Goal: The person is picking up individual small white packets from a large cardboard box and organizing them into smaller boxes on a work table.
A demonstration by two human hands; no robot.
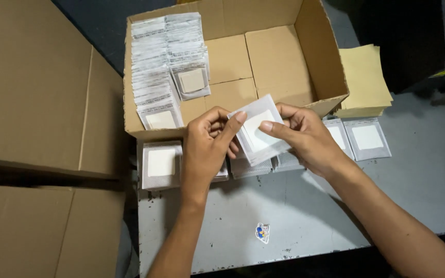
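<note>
Both hands on one square grey pouch [257, 135] with a white pad inside, held in the air just near of the open cardboard box [284, 56], above the grey table [413, 175]. Left hand [208, 144] pinches its left edge, index finger laid over the top-left corner; right hand [305, 136] grips the right edge, thumb pressed on the face. Pouch is roughly square, so no clear long axis; it's tilted, face up toward the camera, one corner pointing far-right toward the box. More pouches lie flat on the table under and beside the hands: one [160, 164] to the left, two [366, 138] to the right. Inside the box, two rows of stacked pouches [166, 56] sit in the far-left part. Yellow paper stack [364, 80] right of the box. Big closed cartons [37, 92] at left. Small sticker [262, 232] on the near table.
</note>
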